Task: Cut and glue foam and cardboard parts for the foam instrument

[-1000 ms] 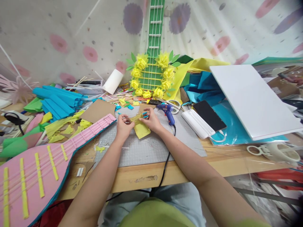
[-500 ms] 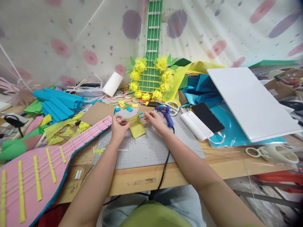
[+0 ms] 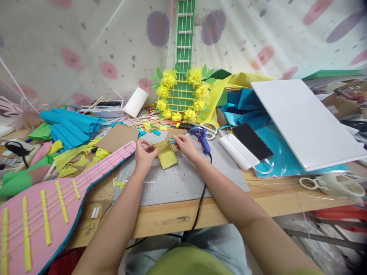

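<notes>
Over the grey cutting mat [image 3: 155,191], my left hand [image 3: 145,154] pinches the left side of a small yellow paper-covered piece [image 3: 168,157] that looks like a folded panel or little box. At its upper right edge, my right hand [image 3: 185,146] has thumb and fingers closed on a thin blue stick [image 3: 172,139], its end against the yellow piece. A purple hot glue gun [image 3: 202,139] lies just right of my right hand, its black cord running down over the table edge.
A pink paper guitar [image 3: 54,206] lies at left, and a green one with yellow flowers [image 3: 182,91] stands at the back. Scissors [image 3: 210,128], a white power strip or bank [image 3: 237,151], a phone [image 3: 252,142] and a white board [image 3: 306,122] are to the right. Paper scraps [image 3: 74,160] pile up at left.
My right hand has moved slightly left, closer to the yellow piece, and less of the blue stick shows. The yellow piece has shifted a little.
</notes>
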Action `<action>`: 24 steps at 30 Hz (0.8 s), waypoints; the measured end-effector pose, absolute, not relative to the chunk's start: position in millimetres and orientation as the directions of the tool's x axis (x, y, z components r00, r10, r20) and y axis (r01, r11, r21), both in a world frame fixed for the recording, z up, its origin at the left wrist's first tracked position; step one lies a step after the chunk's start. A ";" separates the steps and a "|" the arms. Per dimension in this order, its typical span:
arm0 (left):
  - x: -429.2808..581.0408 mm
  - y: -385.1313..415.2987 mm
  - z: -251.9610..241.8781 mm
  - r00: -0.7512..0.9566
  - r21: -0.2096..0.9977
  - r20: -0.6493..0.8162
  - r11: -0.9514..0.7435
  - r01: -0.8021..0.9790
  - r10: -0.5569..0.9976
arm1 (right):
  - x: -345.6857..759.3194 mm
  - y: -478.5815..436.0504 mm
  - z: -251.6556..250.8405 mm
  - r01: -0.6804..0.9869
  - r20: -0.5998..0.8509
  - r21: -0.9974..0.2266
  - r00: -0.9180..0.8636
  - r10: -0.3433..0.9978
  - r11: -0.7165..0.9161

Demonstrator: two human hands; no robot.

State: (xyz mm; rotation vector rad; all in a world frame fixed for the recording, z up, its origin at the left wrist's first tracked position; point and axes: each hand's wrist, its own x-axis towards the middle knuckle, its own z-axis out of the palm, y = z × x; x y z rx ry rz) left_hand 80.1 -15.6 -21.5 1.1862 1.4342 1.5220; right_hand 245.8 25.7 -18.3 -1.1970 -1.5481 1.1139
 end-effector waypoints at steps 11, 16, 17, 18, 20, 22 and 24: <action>78.8 -15.0 -21.9 -0.344 0.983 0.147 -0.100 0.152 0.928 | 245.6 25.1 -19.5 0.246 0.111 -0.959 -0.127 0.986 0.140; 80.0 -16.7 -16.6 -0.377 0.983 0.164 -0.119 0.140 0.912 | 251.1 15.5 -10.7 0.444 0.241 -0.848 -0.165 0.956 0.290; 80.0 -17.1 -15.8 -0.385 0.983 0.165 -0.117 0.144 0.908 | 252.4 14.0 -9.7 0.478 0.266 -0.818 -0.181 0.947 0.321; 79.9 -17.5 -15.3 -0.393 0.983 0.164 -0.114 0.147 0.905 | 253.5 12.9 -9.2 0.501 0.284 -0.794 -0.194 0.939 0.344; 79.5 -17.9 -15.2 -0.401 0.983 0.159 -0.108 0.147 0.902 | 254.7 12.2 -9.7 0.523 0.309 -0.767 -0.207 0.928 0.372; 79.0 -17.9 -16.3 -0.403 0.984 0.156 -0.104 0.148 0.902 | 254.7 12.9 -11.1 0.535 0.327 -0.749 -0.215 0.920 0.391; 78.7 -17.5 -18.1 -0.403 0.983 0.156 -0.102 0.151 0.902 | 253.8 13.7 -11.9 0.561 0.350 -0.717 -0.225 0.909 0.414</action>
